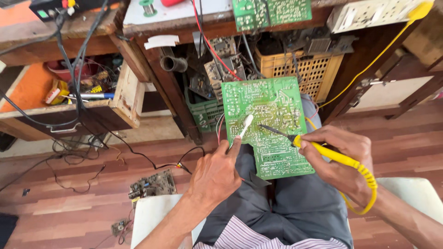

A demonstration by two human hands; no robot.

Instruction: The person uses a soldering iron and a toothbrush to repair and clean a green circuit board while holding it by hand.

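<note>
A large green circuit board [267, 124] lies solder side up across my lap. My left hand [217, 173] holds a thin white brush-like tool [244, 127] whose tip rests on the middle of the board. My right hand [339, 159] grips a soldering iron with a yellow handle [332, 154]; its dark tip [272, 130] touches the board just right of the white tool. A coiled yellow cord [369, 184] runs from the handle around my right wrist.
A yellow crate [304, 69] and a green crate [205, 113] of parts stand under the wooden bench [184, 27]. Another green board [272, 11] lies on top. An open wooden drawer [83, 92] is at left. Small boards [154, 184] and black wires [92, 152] lie on the floor.
</note>
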